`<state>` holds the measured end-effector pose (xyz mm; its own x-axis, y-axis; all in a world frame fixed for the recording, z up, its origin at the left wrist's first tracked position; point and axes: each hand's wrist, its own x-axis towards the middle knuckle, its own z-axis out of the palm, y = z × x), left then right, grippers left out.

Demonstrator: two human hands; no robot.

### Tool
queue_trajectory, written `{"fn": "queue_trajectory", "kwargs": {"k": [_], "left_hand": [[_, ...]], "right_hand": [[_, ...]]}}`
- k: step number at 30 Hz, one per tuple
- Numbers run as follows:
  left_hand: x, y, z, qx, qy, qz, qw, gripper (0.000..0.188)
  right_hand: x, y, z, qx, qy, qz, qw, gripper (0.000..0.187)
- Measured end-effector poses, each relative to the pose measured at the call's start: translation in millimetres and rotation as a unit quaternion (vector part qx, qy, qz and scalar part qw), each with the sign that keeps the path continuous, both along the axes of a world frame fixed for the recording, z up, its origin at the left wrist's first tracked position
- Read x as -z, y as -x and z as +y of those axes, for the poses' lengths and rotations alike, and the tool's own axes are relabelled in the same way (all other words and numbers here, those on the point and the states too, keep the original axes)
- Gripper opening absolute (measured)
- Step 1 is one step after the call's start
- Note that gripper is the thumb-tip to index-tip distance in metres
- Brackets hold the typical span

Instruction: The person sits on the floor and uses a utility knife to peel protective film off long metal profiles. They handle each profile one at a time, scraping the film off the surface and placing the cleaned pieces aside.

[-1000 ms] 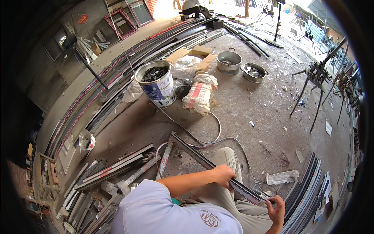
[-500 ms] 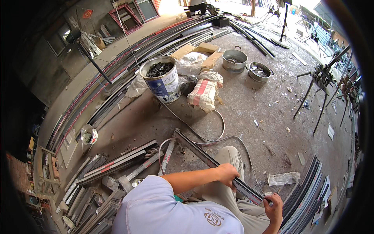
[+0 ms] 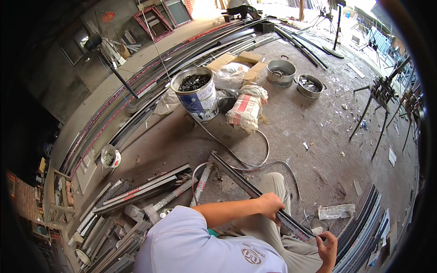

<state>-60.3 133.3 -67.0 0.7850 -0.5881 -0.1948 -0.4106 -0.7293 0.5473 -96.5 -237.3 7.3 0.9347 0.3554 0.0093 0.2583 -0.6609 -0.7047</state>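
A long dark metal profile bar (image 3: 241,181) slants across my bent leg, its far end near the floor. Printed film with red marks covers part of its near section. My left hand (image 3: 271,205) is wrapped over the bar just past the knee. At the bar's near end, my right hand (image 3: 327,249) has thumb and forefinger closed on the tip; whether a small part is also pinched there is too small to tell. Close by on the right lies a stack of similar dark profiles (image 3: 359,230).
Cut profiles (image 3: 136,193) lie piled at left. Ahead stand a bucket of small black parts (image 3: 200,102), a white sack with a red stripe (image 3: 246,110) and two metal pots (image 3: 281,75). A hose (image 3: 255,166) curls over the floor. Black tripod stands (image 3: 380,98) are at right.
The view has shifted slightly, so the whole scene sits a little further right and lower. Both hands keep their places on the bar; the right fingers have shifted slightly at its tip.
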Motion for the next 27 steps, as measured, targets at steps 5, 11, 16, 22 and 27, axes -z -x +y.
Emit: {"fn": "queue_trajectory", "kwargs": {"k": [5, 11, 16, 22, 27], "left_hand": [[4, 1, 0, -0.015, -0.002, 0.000, 1.000, 0.061], [0, 0, -1, -0.012, 0.001, 0.005, 1.000, 0.061], [6, -1, -2, -0.011, -0.018, 0.001, 1.000, 0.063], [5, 0, -9, -0.002, -0.054, 0.002, 0.999, 0.066], [4, 4, -11, -0.006, -0.051, -0.006, 0.999, 0.065]], "right_hand": [[-5, 0, 21, 0.000, 0.000, 0.022, 1.000, 0.011], [-9, -6, 6, -0.002, 0.000, 0.050, 0.999, 0.012], [-16, -13, 24, -0.015, 0.035, -0.021, 0.999, 0.010], [-28, -26, 54, -0.121, 0.096, -0.099, 0.983, 0.020], [-4, -36, 66, -0.186, 0.163, -0.046, 0.968, 0.024]]}}
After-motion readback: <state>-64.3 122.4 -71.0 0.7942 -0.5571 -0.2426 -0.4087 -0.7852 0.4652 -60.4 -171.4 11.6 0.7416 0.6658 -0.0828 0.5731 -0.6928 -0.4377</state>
